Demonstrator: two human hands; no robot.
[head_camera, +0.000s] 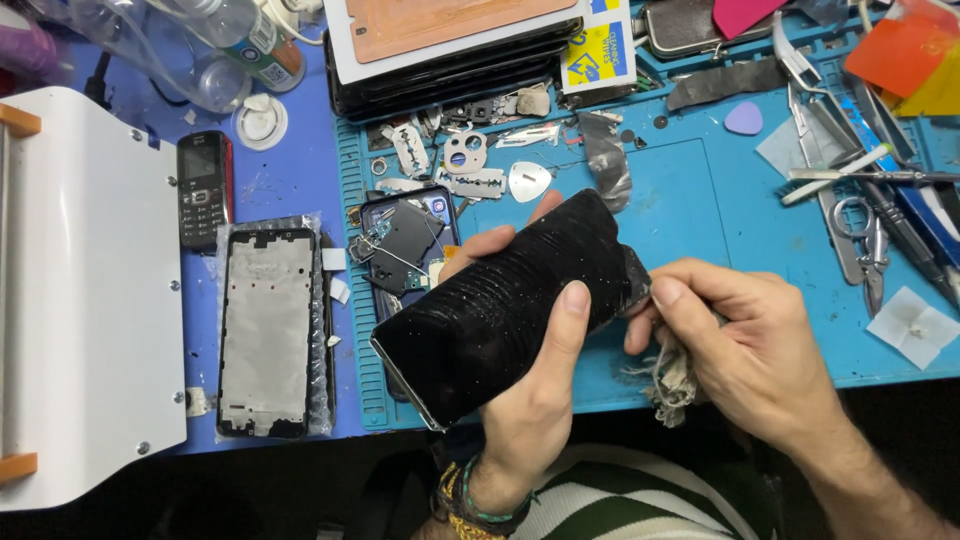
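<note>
Two hands at work over a blue repair mat (690, 200).

Item 1. Left hand (530, 400), closed around a black phone panel (500, 310): thumb across the glossy face, fingertips showing past the far edge. The panel is held off the mat, tilted, its face turned up toward the camera and its far end presented to the other hand; the grip sits on the nearer half, which leaves that end free. The face is streaked and speckled.

Item 2. Right hand (740, 350), fingers pinched together on a frayed pale cloth (675, 380), pressed at the panel's far end. Loose threads hang below the pinch. The thumb bears on the panel's corner, apparently to steady the rub.

Item 3. Just beyond the left grip, flat on the mat: an opened phone body (405, 250) with its boards exposed, partly hidden by the held panel.

Item 4. Further from the left grip, off the mat: a bare phone frame (268, 330) lying on clear wrap, a small keypad phone (203, 185) above it, and a white machine (80, 290) at the outer edge.

Item 5. Beyond both grips: razor blades (475, 183), picks and metal scraps, scattered within reach.

Item 6. Outward of the right grip: tweezers and scissors (870, 245), laid side by side.
</note>
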